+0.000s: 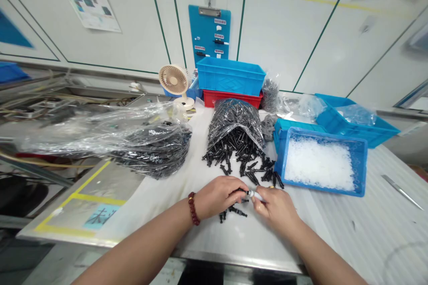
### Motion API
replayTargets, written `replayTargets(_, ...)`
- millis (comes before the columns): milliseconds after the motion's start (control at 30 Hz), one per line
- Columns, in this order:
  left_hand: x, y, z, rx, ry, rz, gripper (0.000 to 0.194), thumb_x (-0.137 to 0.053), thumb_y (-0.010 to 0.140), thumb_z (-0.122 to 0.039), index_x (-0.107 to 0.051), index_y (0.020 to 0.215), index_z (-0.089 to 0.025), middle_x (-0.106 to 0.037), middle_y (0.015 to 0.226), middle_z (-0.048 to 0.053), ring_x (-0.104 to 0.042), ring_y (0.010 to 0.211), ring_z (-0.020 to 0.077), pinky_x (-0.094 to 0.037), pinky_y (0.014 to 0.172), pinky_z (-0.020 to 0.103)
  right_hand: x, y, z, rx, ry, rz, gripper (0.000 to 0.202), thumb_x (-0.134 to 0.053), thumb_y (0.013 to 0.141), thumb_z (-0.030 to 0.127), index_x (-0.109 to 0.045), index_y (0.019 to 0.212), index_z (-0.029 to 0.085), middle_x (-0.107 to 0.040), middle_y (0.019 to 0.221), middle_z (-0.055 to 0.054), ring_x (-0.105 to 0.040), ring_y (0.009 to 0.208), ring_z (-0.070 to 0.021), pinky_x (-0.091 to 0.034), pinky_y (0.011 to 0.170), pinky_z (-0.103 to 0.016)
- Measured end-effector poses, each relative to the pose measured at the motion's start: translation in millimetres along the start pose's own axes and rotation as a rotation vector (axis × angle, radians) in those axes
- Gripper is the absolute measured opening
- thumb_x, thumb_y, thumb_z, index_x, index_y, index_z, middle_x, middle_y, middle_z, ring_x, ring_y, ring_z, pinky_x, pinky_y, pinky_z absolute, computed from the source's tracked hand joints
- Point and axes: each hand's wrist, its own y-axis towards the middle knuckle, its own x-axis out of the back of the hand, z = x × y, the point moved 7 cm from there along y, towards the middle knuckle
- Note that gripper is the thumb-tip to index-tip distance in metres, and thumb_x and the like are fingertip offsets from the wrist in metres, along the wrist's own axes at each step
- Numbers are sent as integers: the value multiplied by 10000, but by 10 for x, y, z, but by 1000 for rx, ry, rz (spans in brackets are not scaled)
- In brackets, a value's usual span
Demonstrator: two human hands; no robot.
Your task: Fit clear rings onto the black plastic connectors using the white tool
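Fingers of the left hand [219,196] are closed on a black part [244,191], those of the right hand [277,209] on a white piece [257,196], in front of the open bag [234,116]. A small group [238,211] is seemingly set apart nearer; far more are left spilling from the bag. On the tabletop [207,240], a blue tray [365,164] is placed right of it; behind, a clipboard [203,26] is hung
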Motion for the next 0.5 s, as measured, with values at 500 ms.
replayTargets(500, 47, 11, -9, -1, 6, -22, 104, -498, 864, -165, -594, 902, -147, -645, 652, -7, -588, 658, 112, -443, 693, 194, 33, 2, 13, -31, 7, 5, 153, -450, 776, 242, -535, 656, 202, -601, 577, -3, -522, 539, -134, -196, 505, -247)
